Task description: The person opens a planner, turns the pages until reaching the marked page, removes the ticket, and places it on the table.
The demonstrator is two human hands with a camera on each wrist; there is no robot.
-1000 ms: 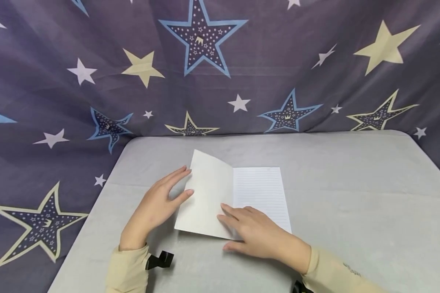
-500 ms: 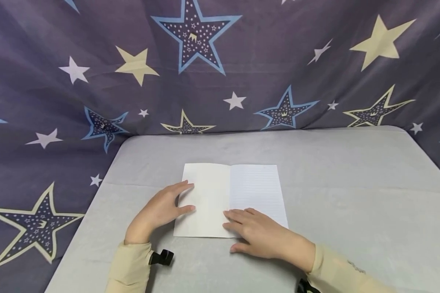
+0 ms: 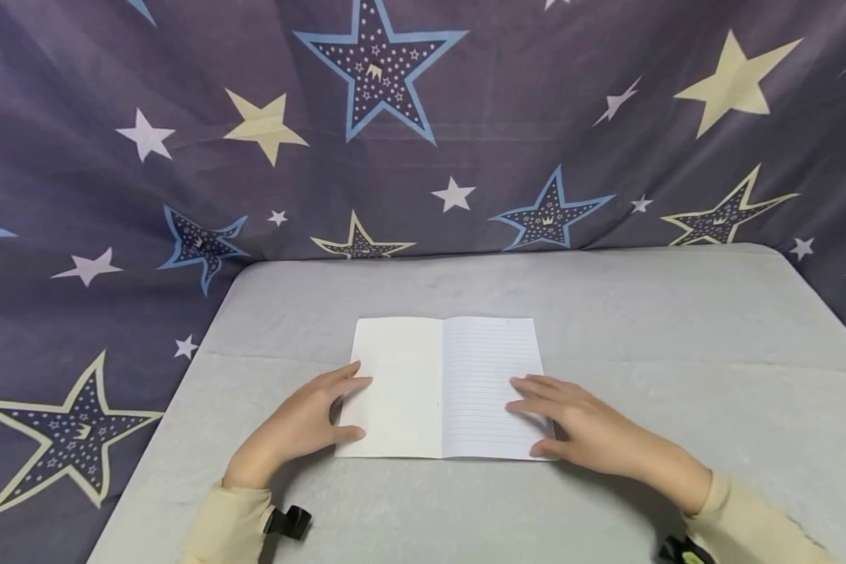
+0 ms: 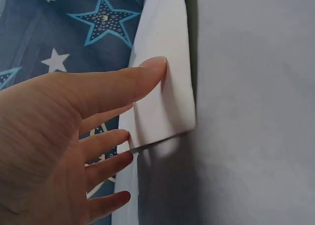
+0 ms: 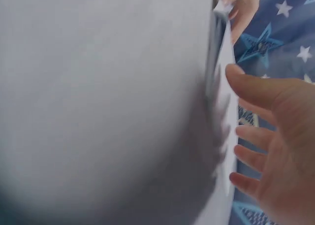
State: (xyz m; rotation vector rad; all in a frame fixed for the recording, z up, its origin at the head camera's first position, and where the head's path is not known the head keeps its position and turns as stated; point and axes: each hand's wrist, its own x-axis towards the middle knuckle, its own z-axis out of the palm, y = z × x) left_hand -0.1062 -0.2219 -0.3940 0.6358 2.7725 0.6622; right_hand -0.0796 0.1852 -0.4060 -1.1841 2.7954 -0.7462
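Observation:
An open notebook lies on the table, a plain cream page at left and a lined white page at right. My left hand rests along its left edge, thumb and fingers spread. In the left wrist view, the left thumb lies over the cream page, with the other fingers extended around its outer edge. My right hand is at the right edge, its fingers spread over the lined page. The right wrist view has the right thumb apart from the other fingers, nothing gripped between them.
A light grey cloth covers the table. Behind it and at the left hangs a dark curtain printed with stars. Black straps, the left one and the right one, show at the sleeves.
The raised left side of the notebook has come down flat. My right hand has moved right, from the centre fold to the right edge. My left hand has slid slightly toward the near corner.

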